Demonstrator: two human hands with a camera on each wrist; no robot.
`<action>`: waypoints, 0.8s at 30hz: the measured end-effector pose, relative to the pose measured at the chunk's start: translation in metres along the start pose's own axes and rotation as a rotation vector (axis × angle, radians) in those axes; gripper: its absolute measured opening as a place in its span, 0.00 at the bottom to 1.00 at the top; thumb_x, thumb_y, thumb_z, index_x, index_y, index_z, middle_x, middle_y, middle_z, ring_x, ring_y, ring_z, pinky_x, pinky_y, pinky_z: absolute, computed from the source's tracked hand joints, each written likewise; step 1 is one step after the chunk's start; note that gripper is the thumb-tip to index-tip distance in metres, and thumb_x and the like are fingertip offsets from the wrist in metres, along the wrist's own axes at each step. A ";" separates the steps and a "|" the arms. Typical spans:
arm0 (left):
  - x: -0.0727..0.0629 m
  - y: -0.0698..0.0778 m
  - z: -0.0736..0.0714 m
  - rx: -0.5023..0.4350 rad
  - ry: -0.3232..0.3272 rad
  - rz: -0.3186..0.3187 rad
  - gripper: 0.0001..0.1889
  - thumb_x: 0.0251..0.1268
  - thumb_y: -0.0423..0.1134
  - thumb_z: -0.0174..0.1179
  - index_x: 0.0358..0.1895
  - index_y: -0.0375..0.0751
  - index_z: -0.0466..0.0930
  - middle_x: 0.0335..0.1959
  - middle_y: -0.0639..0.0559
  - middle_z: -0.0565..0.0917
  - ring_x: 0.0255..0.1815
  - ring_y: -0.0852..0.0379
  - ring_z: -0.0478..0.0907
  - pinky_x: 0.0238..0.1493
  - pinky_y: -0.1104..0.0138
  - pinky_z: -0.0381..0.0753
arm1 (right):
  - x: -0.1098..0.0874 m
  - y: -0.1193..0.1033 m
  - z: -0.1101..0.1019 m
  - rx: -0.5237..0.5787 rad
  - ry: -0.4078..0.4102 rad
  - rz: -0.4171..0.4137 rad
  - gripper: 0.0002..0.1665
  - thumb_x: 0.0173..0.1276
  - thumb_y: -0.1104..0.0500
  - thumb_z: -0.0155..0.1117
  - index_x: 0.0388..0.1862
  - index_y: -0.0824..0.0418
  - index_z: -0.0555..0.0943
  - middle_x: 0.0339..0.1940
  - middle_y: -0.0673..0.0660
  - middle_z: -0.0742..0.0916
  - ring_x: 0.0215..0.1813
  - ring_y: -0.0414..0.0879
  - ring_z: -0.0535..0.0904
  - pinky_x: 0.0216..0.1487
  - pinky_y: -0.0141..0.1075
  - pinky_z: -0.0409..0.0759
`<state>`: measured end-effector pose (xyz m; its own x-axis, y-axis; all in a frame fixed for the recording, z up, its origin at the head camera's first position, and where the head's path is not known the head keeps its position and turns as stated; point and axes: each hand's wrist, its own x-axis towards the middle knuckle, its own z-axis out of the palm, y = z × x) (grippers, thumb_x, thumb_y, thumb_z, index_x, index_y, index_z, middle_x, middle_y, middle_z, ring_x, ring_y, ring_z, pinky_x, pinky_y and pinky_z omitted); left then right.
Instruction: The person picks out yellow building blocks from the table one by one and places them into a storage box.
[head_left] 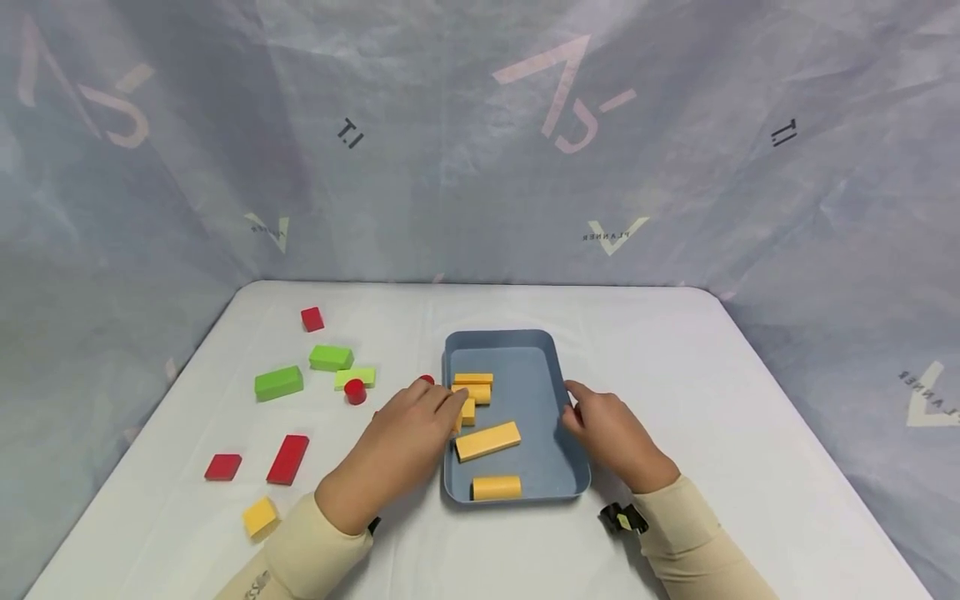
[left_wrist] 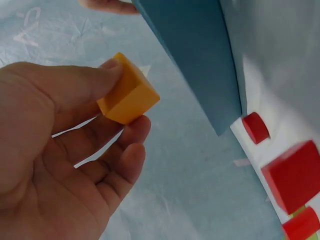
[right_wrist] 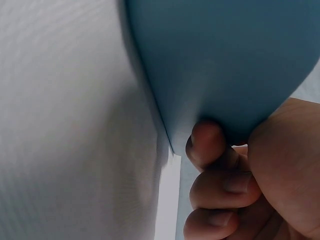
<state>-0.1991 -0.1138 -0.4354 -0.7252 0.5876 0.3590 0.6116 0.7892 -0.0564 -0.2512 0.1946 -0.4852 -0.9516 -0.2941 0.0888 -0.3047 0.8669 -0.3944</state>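
My left hand [head_left: 408,429] pinches a yellow block [left_wrist: 131,92] between thumb and fingers, over the left wall of a blue-grey tray [head_left: 540,392]. Its other fingers are bent below the block in the left wrist view. At the tray's right wall, my right hand [head_left: 611,433] grips the edge, its lower fingers [right_wrist: 222,190] curled by the outer side. Inside the tray lie a long yellow block [head_left: 487,442], a yellow half-round piece [head_left: 497,487] near the front, and several yellow pieces along the left, partly hidden by my left hand.
Left of the tray lie green blocks [head_left: 279,383], a red cylinder [head_left: 355,392], a long red block [head_left: 288,460], a flat red piece [head_left: 222,467], a red cube [head_left: 312,319] and a yellow cube [head_left: 261,518]. Grey printed cloth [head_left: 480,183] hangs behind the white table [head_left: 652,333].
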 end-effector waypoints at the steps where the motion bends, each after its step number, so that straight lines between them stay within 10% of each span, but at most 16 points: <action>1: 0.000 0.001 0.001 0.001 0.006 0.010 0.23 0.64 0.35 0.71 0.62 0.38 0.81 0.49 0.47 0.86 0.46 0.50 0.79 0.48 0.62 0.84 | 0.000 0.000 0.000 0.000 0.000 0.000 0.28 0.76 0.57 0.55 0.71 0.69 0.74 0.14 0.45 0.74 0.17 0.37 0.67 0.25 0.33 0.69; 24: 0.010 0.018 0.010 0.026 -0.084 0.099 0.24 0.67 0.38 0.70 0.65 0.40 0.80 0.56 0.49 0.86 0.54 0.52 0.81 0.59 0.63 0.82 | 0.001 0.001 0.002 0.007 -0.006 0.010 0.28 0.76 0.57 0.55 0.71 0.67 0.74 0.15 0.45 0.75 0.19 0.38 0.69 0.27 0.34 0.71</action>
<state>-0.1984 -0.0918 -0.4421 -0.6865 0.6747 0.2713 0.6735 0.7306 -0.1125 -0.2522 0.1946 -0.4872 -0.9543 -0.2881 0.0792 -0.2950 0.8670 -0.4015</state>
